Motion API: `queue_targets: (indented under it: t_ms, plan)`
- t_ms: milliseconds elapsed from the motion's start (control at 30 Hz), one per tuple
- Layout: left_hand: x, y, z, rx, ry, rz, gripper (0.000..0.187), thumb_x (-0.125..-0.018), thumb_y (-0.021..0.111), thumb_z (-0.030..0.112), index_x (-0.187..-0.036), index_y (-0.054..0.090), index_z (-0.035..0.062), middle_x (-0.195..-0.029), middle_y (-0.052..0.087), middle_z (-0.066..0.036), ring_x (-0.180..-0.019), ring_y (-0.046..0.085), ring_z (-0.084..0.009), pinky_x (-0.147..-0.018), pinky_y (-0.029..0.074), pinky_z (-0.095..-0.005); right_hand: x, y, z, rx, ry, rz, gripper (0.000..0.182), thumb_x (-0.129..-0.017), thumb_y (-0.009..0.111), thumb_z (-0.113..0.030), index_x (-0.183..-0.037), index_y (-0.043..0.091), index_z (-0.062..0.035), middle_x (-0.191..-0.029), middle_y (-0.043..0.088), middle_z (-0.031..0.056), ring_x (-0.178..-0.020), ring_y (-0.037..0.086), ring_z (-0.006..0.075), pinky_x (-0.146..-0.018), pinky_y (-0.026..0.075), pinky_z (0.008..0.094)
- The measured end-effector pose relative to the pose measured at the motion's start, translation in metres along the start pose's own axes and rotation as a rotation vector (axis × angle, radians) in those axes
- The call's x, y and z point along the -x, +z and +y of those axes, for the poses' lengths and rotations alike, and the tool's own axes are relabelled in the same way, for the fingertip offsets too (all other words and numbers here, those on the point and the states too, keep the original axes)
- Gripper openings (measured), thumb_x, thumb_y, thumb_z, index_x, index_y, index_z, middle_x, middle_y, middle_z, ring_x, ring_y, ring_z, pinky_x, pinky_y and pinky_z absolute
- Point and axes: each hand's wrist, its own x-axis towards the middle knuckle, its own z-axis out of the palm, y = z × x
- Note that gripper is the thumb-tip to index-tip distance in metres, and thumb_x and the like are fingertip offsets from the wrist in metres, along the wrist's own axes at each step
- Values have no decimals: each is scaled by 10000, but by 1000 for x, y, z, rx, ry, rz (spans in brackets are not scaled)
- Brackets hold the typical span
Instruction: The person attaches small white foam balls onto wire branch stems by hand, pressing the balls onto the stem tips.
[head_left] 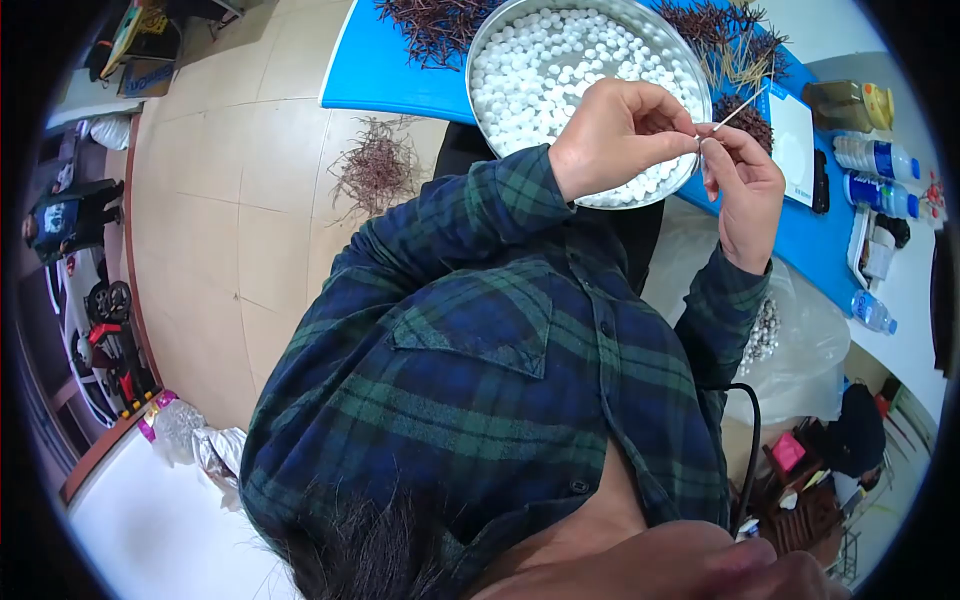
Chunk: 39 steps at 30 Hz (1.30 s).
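Observation:
My left hand (620,135) is closed, thumb and fingertips pinched together over the right side of a round metal tray (478,125) of small white balls (540,80). What it pinches is too small to make out. Fingertip to fingertip with it, my right hand (742,185) is closed on a thin pale stick (742,106), which slants up to the right from its fingers. Dark reddish-brown twig-like pieces (430,30) lie on the blue table (350,65) left of the tray. More dark pieces (705,30) and some pale sticks (745,65) lie to its right.
Right of my hands are a white box (792,145), a black object (821,182), a yellow-lidded jar (850,105) and several bottles (875,158). A clear plastic bag (800,370) hangs below the table. Dark twigs (375,168) lie on the floor. People stand farther off.

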Motion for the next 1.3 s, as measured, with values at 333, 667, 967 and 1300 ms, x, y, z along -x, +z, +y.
queue_targets:
  t_ms: [333, 667, 967, 1300]
  plan:
    - [-1, 7, -7, -42, -17, -113, 116, -779, 699, 40, -877, 664, -10, -727, 639, -49, -588, 545, -60, -511, 426, -149, 12, -13, 11, -173, 45, 0, 115, -831, 628, -27, -939, 619, 11, -764, 603, 49, -538, 435, 40, -434, 316, 138]
    - [2, 10, -3, -98, -92, -85, 128, -814, 665, 70, -904, 666, -21, -746, 644, -58, -605, 549, -67, -537, 432, -156, 18, -59, 29, -237, 41, 236, 101, -832, 631, -34, -920, 621, 15, -755, 601, 54, -533, 435, 52, -444, 329, 155]
    - [7, 11, -11, -17, -176, -79, 98, -802, 653, 62, -860, 669, -15, -725, 624, -41, -600, 505, -71, -556, 413, -172, 1, -132, 49, 86, -53, 581, 113, -818, 666, -77, -890, 644, 8, -714, 598, 33, -545, 440, 57, -471, 347, 175]
    - [8, 8, -10, -21, -234, -109, 119, -823, 651, 69, -891, 664, -27, -781, 649, -70, -675, 578, -101, -641, 470, -185, -37, -188, 77, 394, -71, 714, 178, -800, 698, -131, -893, 659, 16, -729, 624, 36, -604, 502, 79, -535, 412, 193]
